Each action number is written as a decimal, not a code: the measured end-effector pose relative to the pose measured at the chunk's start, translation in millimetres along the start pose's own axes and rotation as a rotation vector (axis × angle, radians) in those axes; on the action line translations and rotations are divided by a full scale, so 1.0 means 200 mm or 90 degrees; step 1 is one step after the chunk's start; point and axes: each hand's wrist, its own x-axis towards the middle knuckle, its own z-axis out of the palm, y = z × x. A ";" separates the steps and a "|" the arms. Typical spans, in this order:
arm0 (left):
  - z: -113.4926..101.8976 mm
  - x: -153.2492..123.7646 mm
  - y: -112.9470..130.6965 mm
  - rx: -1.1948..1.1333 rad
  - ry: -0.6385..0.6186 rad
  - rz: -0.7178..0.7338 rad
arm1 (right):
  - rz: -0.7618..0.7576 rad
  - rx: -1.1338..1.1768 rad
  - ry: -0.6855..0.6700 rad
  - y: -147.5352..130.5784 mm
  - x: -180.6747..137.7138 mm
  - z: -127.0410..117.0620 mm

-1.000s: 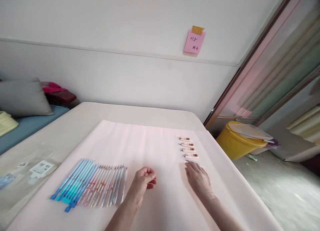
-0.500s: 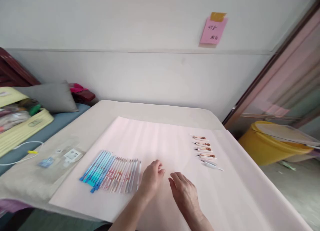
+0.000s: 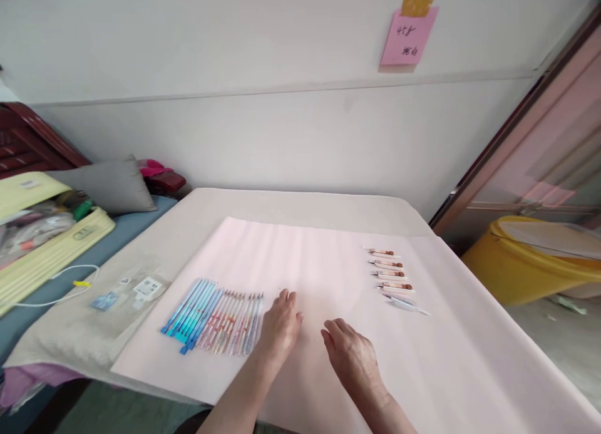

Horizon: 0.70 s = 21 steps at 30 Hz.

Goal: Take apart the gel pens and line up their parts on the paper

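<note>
My left hand (image 3: 282,326) rests on the pale pink sheet (image 3: 305,258), fingers stretched forward, holding nothing, its edge next to the right end of a row of several pens (image 3: 213,315), blue ones at the left and white patterned ones at the right. My right hand (image 3: 350,354) lies flat and open on the sheet a little to the right, empty. Further right, several small pen parts (image 3: 390,275) lie in a column, the nearest one a clear piece with a thin tip.
A beige cloth covers the table (image 3: 263,199) under the sheet. Clear packets with labels (image 3: 126,293) lie at the left edge. A yellow case (image 3: 51,249), a grey cushion (image 3: 106,186) and a white cable are left; a yellow bucket (image 3: 521,265) stands right. A pink note (image 3: 406,36) is on the wall.
My right hand left the column of small parts and came back to the middle beside my left hand. My left hand uncurled and moved up to the pens. The view swung left.
</note>
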 end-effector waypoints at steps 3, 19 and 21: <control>0.01 0.00 -0.02 0.005 0.004 -0.043 | 0.012 -0.012 -0.008 0.00 0.01 0.00; 0.10 0.00 0.09 -0.502 -0.093 -0.113 | 0.264 0.385 -0.128 -0.03 0.05 -0.06; 0.07 -0.01 0.14 -0.575 -0.122 -0.087 | 0.327 0.601 -0.168 -0.04 0.07 -0.07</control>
